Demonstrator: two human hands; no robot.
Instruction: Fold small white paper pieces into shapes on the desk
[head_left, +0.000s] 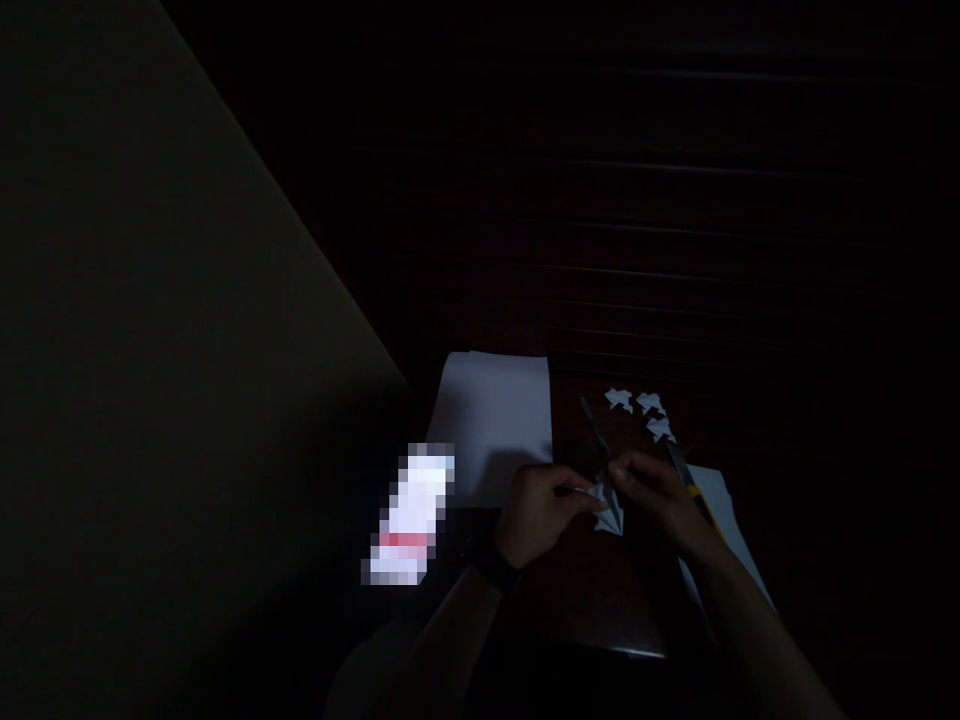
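My left hand, with a dark band at the wrist, pinches a small folded white paper piece above the dark table. My right hand is at the upper right of that piece, its thumb and fingers closed together. A slender dark tool runs from the upper left down to my right fingertips; whether they hold it is too dark to tell. Three similar folded paper pieces lie farther back, one of them here. A yellow and dark utility knife lies beside my right wrist, partly hidden by it.
White paper sheets lie at the back left, and more paper is partly under my right forearm. A lit, blurred-out screen glows at the left. A pale slanted surface fills the left side. The table's front edge catches light.
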